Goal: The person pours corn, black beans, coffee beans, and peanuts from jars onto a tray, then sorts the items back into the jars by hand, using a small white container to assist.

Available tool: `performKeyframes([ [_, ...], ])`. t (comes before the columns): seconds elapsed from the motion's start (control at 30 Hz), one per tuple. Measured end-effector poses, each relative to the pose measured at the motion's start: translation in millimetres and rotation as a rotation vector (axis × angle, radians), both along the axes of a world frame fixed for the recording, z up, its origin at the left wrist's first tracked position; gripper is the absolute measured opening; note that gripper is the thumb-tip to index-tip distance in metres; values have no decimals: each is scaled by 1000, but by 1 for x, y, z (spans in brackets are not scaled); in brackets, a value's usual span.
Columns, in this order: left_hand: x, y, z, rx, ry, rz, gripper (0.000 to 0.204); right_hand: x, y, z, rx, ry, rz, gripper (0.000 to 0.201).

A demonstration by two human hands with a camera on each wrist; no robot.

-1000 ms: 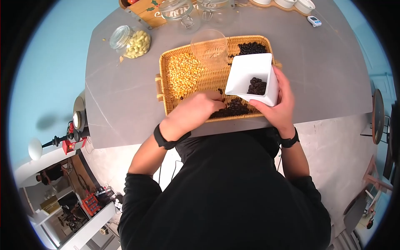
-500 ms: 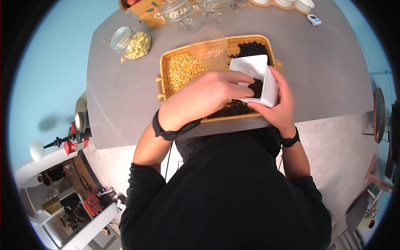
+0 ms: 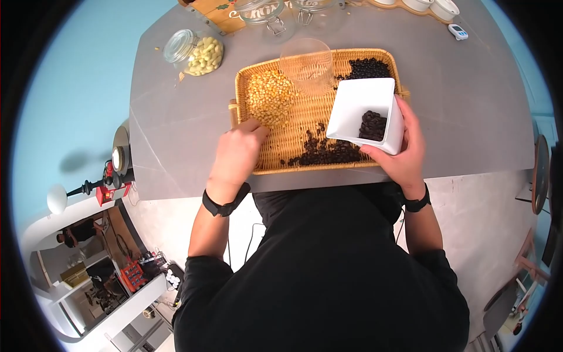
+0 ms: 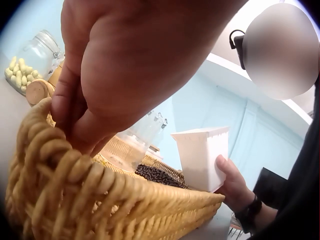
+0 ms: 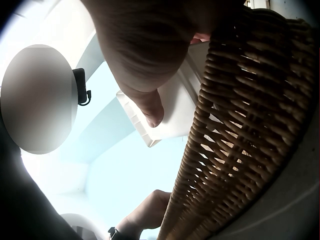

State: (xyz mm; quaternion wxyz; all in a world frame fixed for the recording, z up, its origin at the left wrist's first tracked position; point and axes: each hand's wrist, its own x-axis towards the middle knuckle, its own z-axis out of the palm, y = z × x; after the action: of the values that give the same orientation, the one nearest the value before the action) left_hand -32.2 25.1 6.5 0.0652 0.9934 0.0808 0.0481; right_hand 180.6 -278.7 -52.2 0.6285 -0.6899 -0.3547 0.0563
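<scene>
In the head view the left hand (image 3: 237, 154) reaches over the near left corner of the wicker tray (image 3: 328, 168), below the yellow corn kernels (image 3: 267, 97). Its fingers bend down inside the rim; the tips are hidden, so anything between them cannot be seen. The right hand (image 3: 409, 146) grips a white square container (image 3: 358, 108), tilted with its mouth toward the head camera and dark beans (image 3: 373, 125) inside. More dark beans (image 3: 328, 152) lie along the tray's near side. In the left wrist view the container (image 4: 202, 155) is above the tray's rim.
Black beans (image 3: 368, 68) fill the tray's far right corner. A clear round container (image 3: 307, 64) stands in the tray's far half. Beyond are a jar of pale green pieces (image 3: 204, 56), empty clasped jars (image 3: 267, 20), a wooden box (image 3: 220, 16), white dishes (image 3: 444, 8) and a small timer (image 3: 458, 31).
The left hand went from the near dark beans into the white container, then out and left to the tray's near left corner. The right hand still holds the container. The head view has shifted slightly.
</scene>
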Motion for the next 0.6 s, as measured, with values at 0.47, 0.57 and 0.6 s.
performKeyframes([
  [0.47,7,-4,-6,158,60,-98,2,1,1,-1,-20,-28,-44,107],
  [0.57,8,-5,-7,138,71,-83,2,1,1,1,-33,-21,-42,108],
  [0.6,7,-6,-7,54,90,-80,4,1,0,2,-38,-18,-44,108],
])
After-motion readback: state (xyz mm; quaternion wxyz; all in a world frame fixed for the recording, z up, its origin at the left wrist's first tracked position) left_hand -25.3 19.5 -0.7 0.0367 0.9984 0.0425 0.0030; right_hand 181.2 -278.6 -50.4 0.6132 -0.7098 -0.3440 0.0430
